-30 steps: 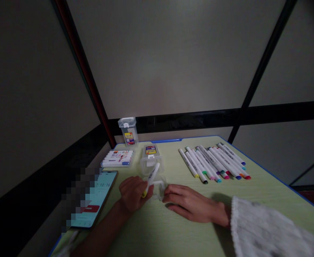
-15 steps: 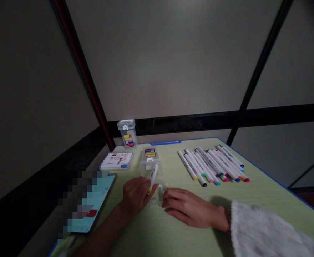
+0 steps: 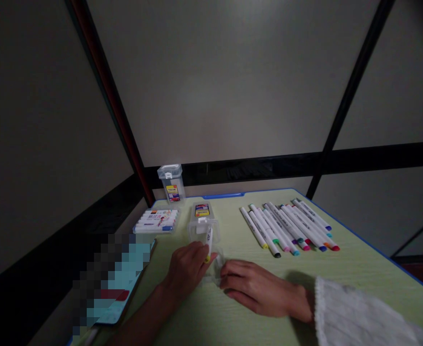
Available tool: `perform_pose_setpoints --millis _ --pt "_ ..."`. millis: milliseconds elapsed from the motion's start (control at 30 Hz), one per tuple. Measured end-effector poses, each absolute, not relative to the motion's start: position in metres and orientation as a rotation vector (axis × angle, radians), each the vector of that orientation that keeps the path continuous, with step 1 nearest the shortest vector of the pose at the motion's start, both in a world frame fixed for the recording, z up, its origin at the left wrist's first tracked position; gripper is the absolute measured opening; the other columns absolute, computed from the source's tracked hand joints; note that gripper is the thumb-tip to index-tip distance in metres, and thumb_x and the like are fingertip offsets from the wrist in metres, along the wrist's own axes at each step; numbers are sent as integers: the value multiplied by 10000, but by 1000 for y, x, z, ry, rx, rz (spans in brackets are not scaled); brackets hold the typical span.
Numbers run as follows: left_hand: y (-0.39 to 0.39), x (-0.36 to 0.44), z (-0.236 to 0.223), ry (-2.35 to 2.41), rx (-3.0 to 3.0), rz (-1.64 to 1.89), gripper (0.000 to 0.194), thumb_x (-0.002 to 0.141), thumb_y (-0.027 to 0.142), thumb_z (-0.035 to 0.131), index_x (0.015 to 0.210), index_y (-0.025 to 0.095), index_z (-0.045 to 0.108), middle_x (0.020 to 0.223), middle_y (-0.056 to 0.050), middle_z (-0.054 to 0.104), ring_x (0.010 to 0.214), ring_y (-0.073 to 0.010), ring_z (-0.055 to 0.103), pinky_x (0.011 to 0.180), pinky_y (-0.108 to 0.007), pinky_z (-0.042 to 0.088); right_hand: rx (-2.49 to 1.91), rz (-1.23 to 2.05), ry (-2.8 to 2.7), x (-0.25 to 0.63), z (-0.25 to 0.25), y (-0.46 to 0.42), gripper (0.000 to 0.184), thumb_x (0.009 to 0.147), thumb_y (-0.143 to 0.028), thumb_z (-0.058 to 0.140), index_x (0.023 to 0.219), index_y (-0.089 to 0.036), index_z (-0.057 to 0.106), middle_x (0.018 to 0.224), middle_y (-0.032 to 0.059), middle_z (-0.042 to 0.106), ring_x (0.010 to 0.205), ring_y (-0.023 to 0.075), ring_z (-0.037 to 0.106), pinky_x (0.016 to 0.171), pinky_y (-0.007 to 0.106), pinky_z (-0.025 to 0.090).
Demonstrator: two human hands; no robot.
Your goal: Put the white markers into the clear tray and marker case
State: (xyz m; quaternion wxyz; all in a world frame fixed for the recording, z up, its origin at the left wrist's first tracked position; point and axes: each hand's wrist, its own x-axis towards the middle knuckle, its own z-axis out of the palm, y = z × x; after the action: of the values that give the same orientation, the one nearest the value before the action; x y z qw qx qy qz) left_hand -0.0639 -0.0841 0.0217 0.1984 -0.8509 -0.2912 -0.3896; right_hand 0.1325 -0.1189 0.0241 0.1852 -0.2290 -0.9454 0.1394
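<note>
My left hand [image 3: 188,266] is closed around a white marker [image 3: 209,240] with a yellow end, its white end pointing up and away from me. Behind it, a clear plastic box [image 3: 203,226] with a yellow, red and blue label lies on the table. A see-through plastic part [image 3: 218,262], low between my hands, is partly hidden by them; I cannot tell whether it joins the box. The curled fingertips of my right hand [image 3: 256,286] grip its right edge. To the right lie several loose white markers [image 3: 287,223] with coloured ends.
An upright clear box [image 3: 171,185] with a lid stands at the back left. In front of it lies a flat pack of white markers [image 3: 157,221]. A phone [image 3: 125,283], partly pixelated, lies at the left table edge. Wall panels [image 3: 233,96] rise behind the table.
The yellow-ended marker has turned more upright in my left hand, which has shifted slightly right. My right hand keeps its place at the clear plastic part. The whole view has tilted slightly.
</note>
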Motion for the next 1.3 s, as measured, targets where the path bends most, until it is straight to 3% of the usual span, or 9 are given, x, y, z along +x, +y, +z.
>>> perform_pose_setpoints --millis 567,1300 --pt "-85 -63 21 -959 -2473 -1059 200 852 292 421 914 137 532 688 -37 626 592 -143 609 531 -233 483 -650 398 -2669 132 25 -119 192 872 -173 387 964 -161 556 940 68 535 870 163 482 807 288 422" --pt "-83 -59 20 -1171 -2663 -1082 203 780 190 499 973 157 550 735 -8 616 506 -81 522 472 -182 432 -658 375 -2682 133 25 -120 192 870 -172 392 950 -159 565 938 71 536 870 166 489 801 281 425"
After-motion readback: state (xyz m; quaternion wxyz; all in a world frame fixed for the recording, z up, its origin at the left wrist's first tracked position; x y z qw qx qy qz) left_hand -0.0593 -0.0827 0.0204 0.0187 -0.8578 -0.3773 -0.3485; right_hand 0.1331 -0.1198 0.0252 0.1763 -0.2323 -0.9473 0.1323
